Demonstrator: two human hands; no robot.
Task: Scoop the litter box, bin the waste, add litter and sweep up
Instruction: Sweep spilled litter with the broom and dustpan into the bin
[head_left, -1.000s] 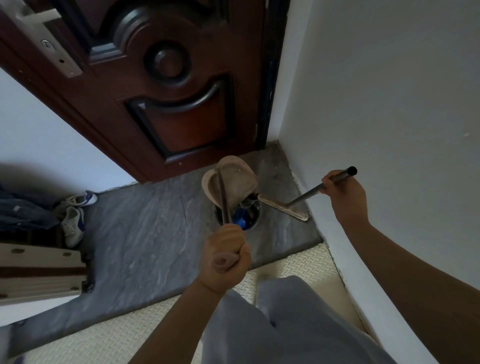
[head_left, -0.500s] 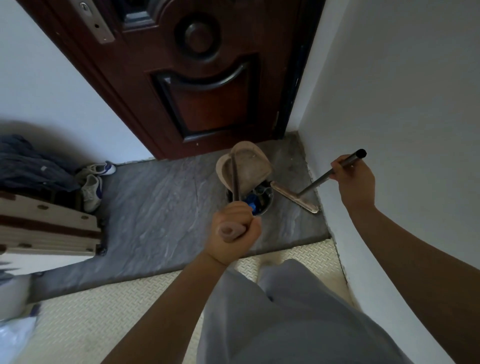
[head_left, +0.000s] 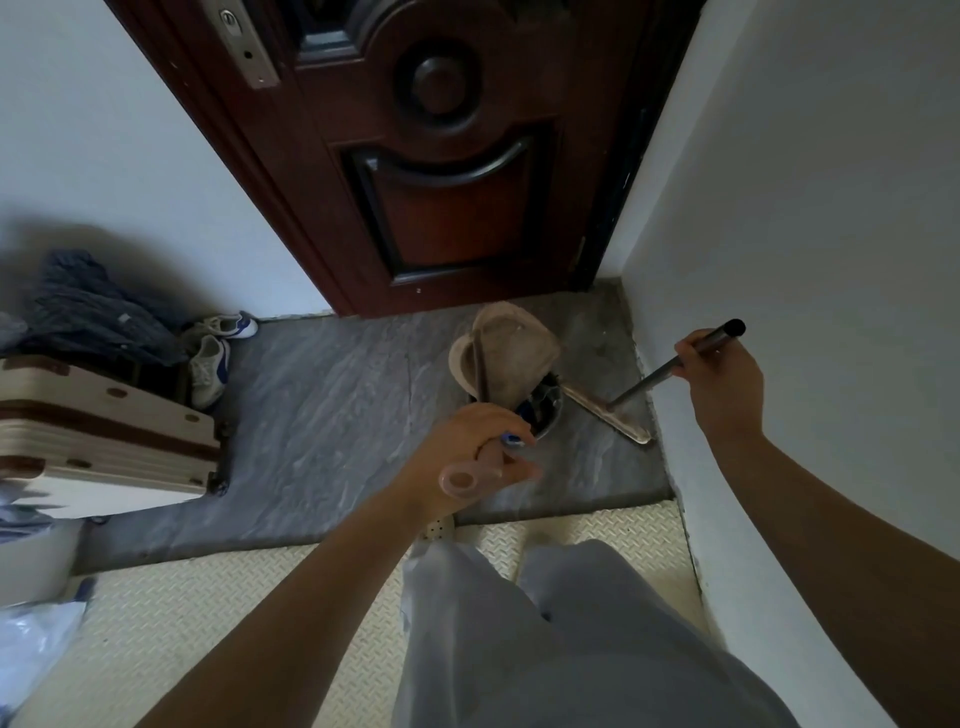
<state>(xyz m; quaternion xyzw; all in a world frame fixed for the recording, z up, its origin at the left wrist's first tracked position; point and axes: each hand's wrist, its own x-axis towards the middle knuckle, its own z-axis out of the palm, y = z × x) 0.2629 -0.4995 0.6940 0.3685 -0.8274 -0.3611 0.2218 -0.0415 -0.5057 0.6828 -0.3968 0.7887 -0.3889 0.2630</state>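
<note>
Left hand (head_left: 467, 457) clamped on beige long-handled dustpan (head_left: 506, 353), tipped over small dark bin (head_left: 548, 415), centre frame. Right hand (head_left: 719, 374) grips dark metal broom pole (head_left: 714, 336). Pan overhangs rim: waste may spill.

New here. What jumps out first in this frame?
The two hands at centre: the left hand grips the handle of a beige dustpan tipped over a small bin, while the right hand holds a metal-poled broom beside the white wall. Behind them stands a dark red door; a cream suitcase and sneakers lie at left.
</note>
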